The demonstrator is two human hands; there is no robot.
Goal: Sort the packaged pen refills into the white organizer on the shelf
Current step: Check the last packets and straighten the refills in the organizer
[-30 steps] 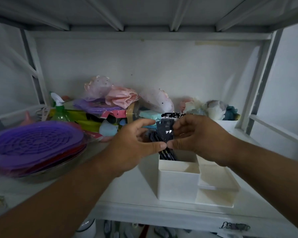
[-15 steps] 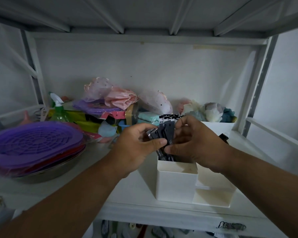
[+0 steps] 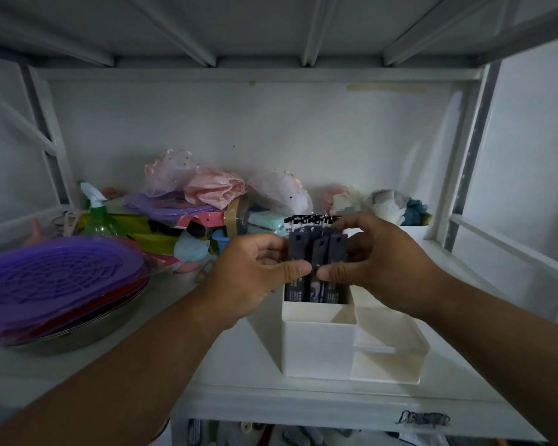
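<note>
A bundle of dark packaged pen refills (image 3: pixel 318 252) stands upright in the tall rear compartment of the white organizer (image 3: pixel 319 346) near the shelf's front edge. My left hand (image 3: pixel 255 278) grips the bundle from the left, thumb across its front. From the right, my right hand (image 3: pixel 377 262) grips the same bundle, thumb meeting the left thumb and fingers curled over the packs' tops. The packs' lower ends are hidden inside the compartment.
A stack of purple and red lids on a metal bowl (image 3: pixel 55 284) fills the shelf's left. A green spray bottle (image 3: pixel 99 214), bags and soft toys crowd the back wall. The organizer's low trays (image 3: pixel 388 349) lie to the right. Shelf posts (image 3: pixel 458 175) stand at right.
The refill packs, earlier fanned and tilted, now stand upright and squared together in the compartment. Both hands stay around them, thumbs closer together.
</note>
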